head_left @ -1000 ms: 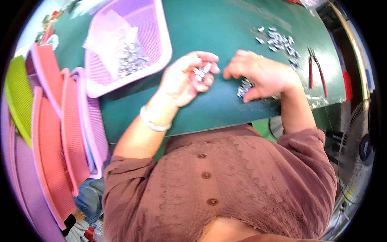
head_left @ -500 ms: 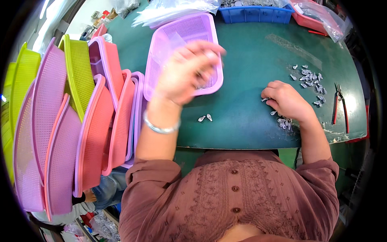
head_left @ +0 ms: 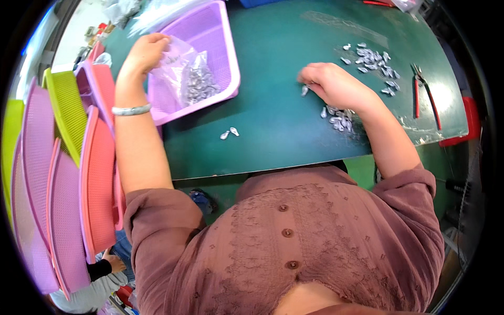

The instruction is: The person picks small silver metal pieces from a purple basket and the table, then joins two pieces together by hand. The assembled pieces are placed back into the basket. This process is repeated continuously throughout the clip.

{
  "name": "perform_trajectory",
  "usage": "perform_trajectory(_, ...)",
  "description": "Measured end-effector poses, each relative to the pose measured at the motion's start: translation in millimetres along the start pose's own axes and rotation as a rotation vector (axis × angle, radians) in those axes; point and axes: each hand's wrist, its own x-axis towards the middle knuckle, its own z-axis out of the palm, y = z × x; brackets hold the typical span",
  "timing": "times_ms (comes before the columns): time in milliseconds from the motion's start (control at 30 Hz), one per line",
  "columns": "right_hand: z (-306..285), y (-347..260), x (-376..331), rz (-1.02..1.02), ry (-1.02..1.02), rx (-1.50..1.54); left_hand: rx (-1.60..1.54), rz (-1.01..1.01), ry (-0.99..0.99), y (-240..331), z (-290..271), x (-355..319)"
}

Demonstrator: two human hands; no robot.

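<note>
My left hand [head_left: 148, 52] pinches the top edge of a clear plastic bag [head_left: 176, 67] that lies in a purple plastic basket [head_left: 231, 44]. Many small silver drop-shaped metal pieces [head_left: 201, 84] show through the lower part of the bag. Over the table, my right hand [head_left: 338, 86] is closed, slightly blurred at the fingertips, with one small metal piece [head_left: 304, 91] at them. A loose pile of the same pieces [head_left: 341, 122] lies just below the right hand. A larger group [head_left: 370, 59] lies farther right, and two pieces [head_left: 230, 133] rest in front of the basket.
Pliers with red and black handles [head_left: 426, 97] lie on the right of the green table [head_left: 268, 105]. Stacked purple, green and coral baskets [head_left: 68, 173] crowd the left side. Clear plastic bags [head_left: 163, 16] lie behind the purple basket. Another person's hand [head_left: 114, 261] shows at lower left.
My left hand has moved left from over the basket and now grips the bag's edge. My right hand has shifted away from the near pile with a metal piece. The whole view has turned.
</note>
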Motion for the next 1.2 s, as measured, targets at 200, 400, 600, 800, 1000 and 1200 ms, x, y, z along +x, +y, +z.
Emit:
perform_trajectory(200,1.2,2.5,-4.1,-0.021,-0.026,-0.014,0.054,0.380,0.441,44.9,28.3,-38.4)
perform_trajectory(400,3.4,-0.8,0.7,-0.005,-0.069,-0.016,-0.371,0.562,0.101,85.6,106.0,-107.8)
perform_trajectory(600,1.2,-6.4,3.5,0.125,0.068,0.335,-0.648,0.171,-0.321,76.2,165.8,-115.5)
perform_trajectory(800,-1.1,-9.2,7.7,0.345,0.096,0.962,-0.801,0.163,-0.347,71.5,178.1,-112.8)
perform_trajectory(1000,2.7,-9.3,9.6,0.348,0.081,1.049,-0.918,0.162,-0.312,68.5,181.5,-116.8)
perform_trajectory(1200,4.4,-10.7,9.8,0.348,0.082,1.015,-0.967,0.179,-0.329,65.7,183.1,-118.1)
